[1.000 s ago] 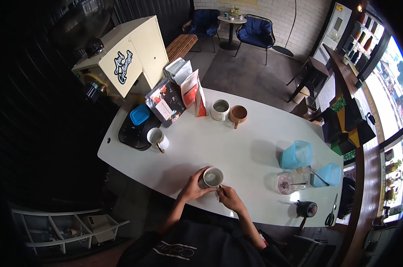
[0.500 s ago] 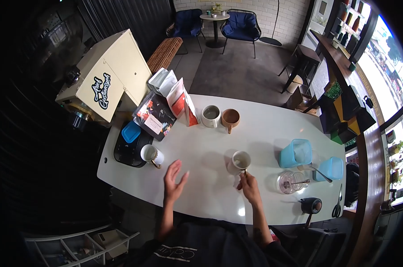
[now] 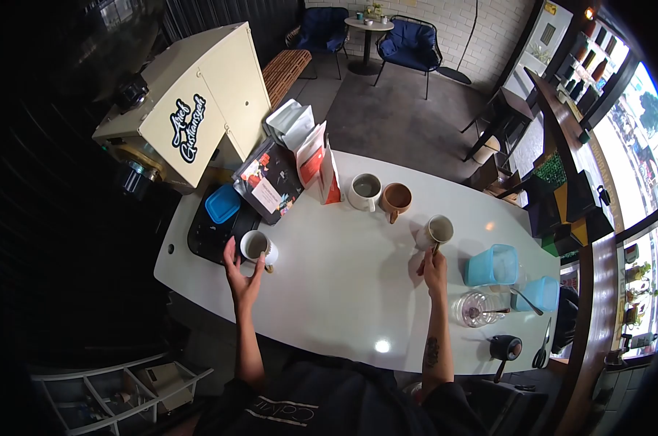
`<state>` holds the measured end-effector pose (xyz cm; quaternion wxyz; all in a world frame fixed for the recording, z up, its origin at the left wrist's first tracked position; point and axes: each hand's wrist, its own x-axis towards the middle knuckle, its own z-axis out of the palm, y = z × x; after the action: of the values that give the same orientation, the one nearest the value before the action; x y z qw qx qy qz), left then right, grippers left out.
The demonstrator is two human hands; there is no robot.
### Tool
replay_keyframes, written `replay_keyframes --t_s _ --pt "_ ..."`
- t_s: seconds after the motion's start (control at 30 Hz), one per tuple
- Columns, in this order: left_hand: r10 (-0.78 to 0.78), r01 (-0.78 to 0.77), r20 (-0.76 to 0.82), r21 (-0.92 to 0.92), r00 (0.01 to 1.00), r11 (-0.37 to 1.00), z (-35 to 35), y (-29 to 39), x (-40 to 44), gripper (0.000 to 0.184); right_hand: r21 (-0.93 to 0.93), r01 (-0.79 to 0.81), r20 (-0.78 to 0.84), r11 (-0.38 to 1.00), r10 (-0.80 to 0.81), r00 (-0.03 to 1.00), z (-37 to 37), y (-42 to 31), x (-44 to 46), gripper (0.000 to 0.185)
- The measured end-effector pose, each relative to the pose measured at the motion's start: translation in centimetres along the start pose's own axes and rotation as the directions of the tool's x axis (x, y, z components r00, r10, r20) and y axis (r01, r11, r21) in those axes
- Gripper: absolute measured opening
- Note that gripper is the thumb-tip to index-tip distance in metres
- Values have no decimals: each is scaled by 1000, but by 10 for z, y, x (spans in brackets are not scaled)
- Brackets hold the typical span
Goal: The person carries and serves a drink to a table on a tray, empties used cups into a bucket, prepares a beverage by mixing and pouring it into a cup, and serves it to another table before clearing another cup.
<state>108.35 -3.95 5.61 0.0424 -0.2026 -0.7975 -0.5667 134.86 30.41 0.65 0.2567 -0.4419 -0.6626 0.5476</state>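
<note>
My right hand point(image 3: 434, 272) grips the handle of a pale mug point(image 3: 438, 229) on the right side of the white table. This mug is close to the tabletop; whether its base touches is unclear. My left hand point(image 3: 245, 282) is at a white mug point(image 3: 266, 253) on the left, fingers spread along its left side and thumb in front. I cannot tell whether the fingers press on it. Further back, a whitish mug point(image 3: 364, 192) stands beside a brown mug point(image 3: 396, 198), both upright.
A black scale-like base point(image 3: 205, 243) carries a blue-lidded container point(image 3: 223, 203) beside coffee bags point(image 3: 313, 156) and a cream machine point(image 3: 191, 109). To the right are blue containers point(image 3: 490, 266), a glass jar point(image 3: 474, 310) with a spoon, a portafilter-like tool point(image 3: 505, 347) and scissors point(image 3: 541, 349).
My right hand has carried its mug right and away from me. My left hand has moved left to the white mug. The camera view has shifted slightly.
</note>
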Motion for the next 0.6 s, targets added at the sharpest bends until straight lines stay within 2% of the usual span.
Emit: replay_keyframes --t_s 0.03,0.1,0.17,0.23,0.33,0.6 --pt "0 0 1 -6 1000 1000 3 -4 2 79 -19 8 -11 1000 -8 1000 3 -2 7 35" --pt "20 -2 95 -188 995 982 8 -6 6 83 -40 13 -29 999 -14 999 9 -1 22 35" --pt "-3 32 154 -189 988 981 11 -4 9 83 -50 84 -32 995 -85 996 14 4 38 35" --pt "-31 43 135 -88 990 995 14 1 11 83 -59 68 -72 996 -72 995 22 3 50 35" --pt "-20 32 118 -104 993 994 18 -4 15 83 -124 102 -79 987 -112 991 31 0 65 35" --pt "-6 30 162 -143 987 989 24 -7 16 80 -81 32 -36 996 -35 999 37 -6 79 33"
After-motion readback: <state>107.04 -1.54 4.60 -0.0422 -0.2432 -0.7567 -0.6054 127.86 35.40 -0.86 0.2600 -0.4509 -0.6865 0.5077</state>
